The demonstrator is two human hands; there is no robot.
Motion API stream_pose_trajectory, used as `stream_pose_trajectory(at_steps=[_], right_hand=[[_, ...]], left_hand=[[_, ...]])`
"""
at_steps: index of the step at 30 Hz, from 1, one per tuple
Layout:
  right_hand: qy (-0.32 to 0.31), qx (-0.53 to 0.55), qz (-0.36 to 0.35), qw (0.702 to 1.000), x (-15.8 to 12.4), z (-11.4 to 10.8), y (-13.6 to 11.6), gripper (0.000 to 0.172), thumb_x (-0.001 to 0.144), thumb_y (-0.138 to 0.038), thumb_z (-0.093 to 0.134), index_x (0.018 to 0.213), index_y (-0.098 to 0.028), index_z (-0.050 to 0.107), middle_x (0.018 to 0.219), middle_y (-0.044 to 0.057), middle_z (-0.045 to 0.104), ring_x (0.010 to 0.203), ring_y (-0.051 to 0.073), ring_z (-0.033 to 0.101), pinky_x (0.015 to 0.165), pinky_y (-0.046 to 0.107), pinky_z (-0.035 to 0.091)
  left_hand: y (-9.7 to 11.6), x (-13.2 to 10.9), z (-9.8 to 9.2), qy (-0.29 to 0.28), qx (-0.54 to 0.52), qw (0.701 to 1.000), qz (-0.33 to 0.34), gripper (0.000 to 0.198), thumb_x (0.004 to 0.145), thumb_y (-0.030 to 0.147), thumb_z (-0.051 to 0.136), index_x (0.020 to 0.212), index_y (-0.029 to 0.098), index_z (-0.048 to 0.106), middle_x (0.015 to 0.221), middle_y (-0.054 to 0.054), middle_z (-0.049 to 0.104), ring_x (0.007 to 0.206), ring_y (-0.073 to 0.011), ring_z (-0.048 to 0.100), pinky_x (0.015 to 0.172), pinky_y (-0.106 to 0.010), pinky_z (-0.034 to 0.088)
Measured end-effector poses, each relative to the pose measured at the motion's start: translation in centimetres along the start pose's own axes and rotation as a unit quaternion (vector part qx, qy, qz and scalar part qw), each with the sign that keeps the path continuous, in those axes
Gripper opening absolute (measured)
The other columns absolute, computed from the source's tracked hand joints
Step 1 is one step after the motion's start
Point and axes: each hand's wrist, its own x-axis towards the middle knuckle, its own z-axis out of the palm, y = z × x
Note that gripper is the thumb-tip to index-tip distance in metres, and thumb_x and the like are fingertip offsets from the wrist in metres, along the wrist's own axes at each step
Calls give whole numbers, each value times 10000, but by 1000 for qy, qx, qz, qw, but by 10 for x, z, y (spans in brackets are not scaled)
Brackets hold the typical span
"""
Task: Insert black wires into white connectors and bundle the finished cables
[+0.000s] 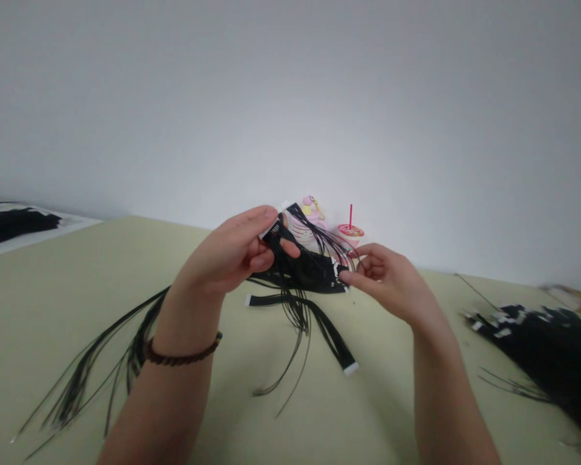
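Black cables (314, 271) between fingers (365, 284)

Apparently a workshop: a pale green table (377, 394) bears bundled black cables (556, 361).

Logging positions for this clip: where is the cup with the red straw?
In the head view, the cup stands right of centre, near the wall, just beyond the right hand.
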Motion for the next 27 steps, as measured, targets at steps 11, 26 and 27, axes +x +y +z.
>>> stream_pose_trajectory(at_steps=[11,26,27], right_hand=[[62,25,-59,996,-24,7,-36,174,829,-331,662,760,-172,675,567,-4,619,469,92,525,451,213,407],[54,-47,-153,986,-17,36,-43,190,902,-247,558,824,-163,709,784,37,733,620,122,615,558,240,455],[58,-47,-157,985,-17,37,-43,193,902,-251,560,817,-162,709,790,42,736,622,124,616,557,240,456]], left_hand=[[-9,4,8,-5,33,999,-5,169,913,320,504,823,179,481,700,-88,728,346,-16,365,357,-135,227],[-13,2,14,-52,4,998,-18,180,897,312,553,783,180,504,574,30,587,340,-29,403,333,-129,243],[-13,1,14,-54,7,998,-17,179,897,315,553,789,181,504,580,28,594,343,-29,405,334,-129,242]])
